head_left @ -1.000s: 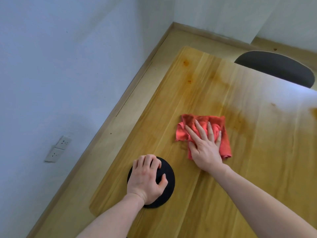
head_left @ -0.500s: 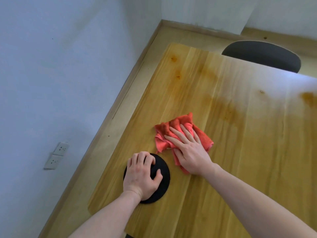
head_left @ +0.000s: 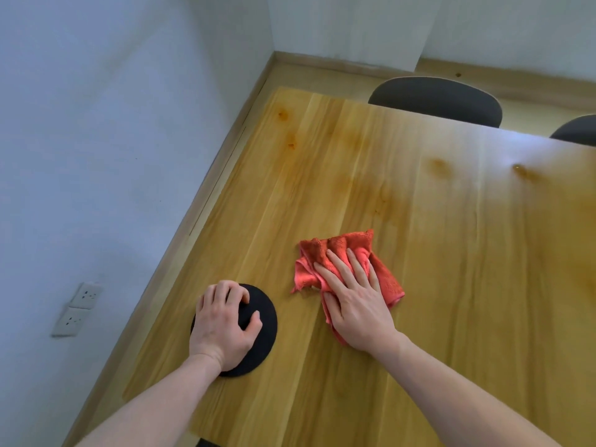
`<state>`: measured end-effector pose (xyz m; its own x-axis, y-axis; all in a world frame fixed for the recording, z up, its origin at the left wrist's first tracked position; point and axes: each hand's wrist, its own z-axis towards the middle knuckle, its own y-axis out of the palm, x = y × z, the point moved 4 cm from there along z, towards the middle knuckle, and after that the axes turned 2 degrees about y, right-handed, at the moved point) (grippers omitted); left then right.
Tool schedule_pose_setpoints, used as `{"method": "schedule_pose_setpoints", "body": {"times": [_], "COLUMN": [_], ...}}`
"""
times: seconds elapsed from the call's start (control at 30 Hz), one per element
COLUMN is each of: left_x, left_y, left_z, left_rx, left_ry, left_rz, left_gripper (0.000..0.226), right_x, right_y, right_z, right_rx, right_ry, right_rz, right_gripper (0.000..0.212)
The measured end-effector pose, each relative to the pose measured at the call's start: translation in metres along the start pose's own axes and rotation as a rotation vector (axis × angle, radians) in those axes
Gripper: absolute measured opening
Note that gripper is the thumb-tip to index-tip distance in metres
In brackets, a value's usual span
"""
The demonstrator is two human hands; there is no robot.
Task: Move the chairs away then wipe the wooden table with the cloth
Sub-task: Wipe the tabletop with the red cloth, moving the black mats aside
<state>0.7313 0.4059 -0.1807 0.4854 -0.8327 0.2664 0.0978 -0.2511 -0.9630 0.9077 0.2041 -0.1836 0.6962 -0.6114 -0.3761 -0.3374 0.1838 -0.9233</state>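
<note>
The wooden bench (head_left: 419, 221) fills most of the view, its near left corner close to the wall and a strip of floor (head_left: 206, 188) running between the two; no container shows, only a round black disc (head_left: 261, 330) lying flat near the bench's left edge; the left hand (head_left: 222, 327) rests on that disc with its fingers curled over the top; the right hand (head_left: 358, 304) lies flat, fingers straight and slightly spread, pressing the red cloth (head_left: 342, 253) onto the boards just right of the disc, the two hands apart; the cloth is crumpled, bunched ahead of the fingertips; bare wood stretches beyond it to the far edge, where two dark chair backs (head_left: 435, 98) stand close against the bench; two wall sockets (head_left: 79, 308) sit low on the left.
</note>
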Motion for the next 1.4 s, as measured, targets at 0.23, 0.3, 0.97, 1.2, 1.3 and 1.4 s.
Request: {"method": "schedule_pose_setpoints", "body": {"times": [0.23, 0.3, 0.97, 1.2, 1.3, 1.4], "left_x": [0.012, 0.015, 0.447, 0.613, 0.666, 0.709], "left_y": [-0.003, -0.007, 0.056, 0.097, 0.118, 0.142], "left_z": [-0.003, -0.002, 0.005, -0.028, -0.042, -0.054], "left_rx": [0.0, -0.018, -0.109, -0.27, -0.342, -0.404], "left_ry": [0.04, 0.056, 0.652, 0.904, 0.971, 1.027], "left_rz": [0.137, 0.217, -0.112, -0.076, -0.045, -0.007], "left_gripper": [0.026, 0.027, 0.029, 0.048, 0.054, 0.059], "right_x": [0.055, 0.072, 0.296, 0.363, 0.388, 0.401], "right_y": [-0.013, -0.018, -0.092, -0.111, -0.118, -0.119], "right_z": [-0.066, -0.085, -0.365, -0.447, -0.471, -0.476], "right_rx": [0.025, 0.034, 0.163, 0.223, 0.277, 0.325], "right_ry": [0.08, 0.105, 0.608, 0.796, 0.907, 1.007], "right_rz": [-0.017, -0.019, -0.017, -0.012, 0.0, 0.008], "right_gripper": [0.055, 0.056, 0.057, 0.058, 0.058, 0.057]}}
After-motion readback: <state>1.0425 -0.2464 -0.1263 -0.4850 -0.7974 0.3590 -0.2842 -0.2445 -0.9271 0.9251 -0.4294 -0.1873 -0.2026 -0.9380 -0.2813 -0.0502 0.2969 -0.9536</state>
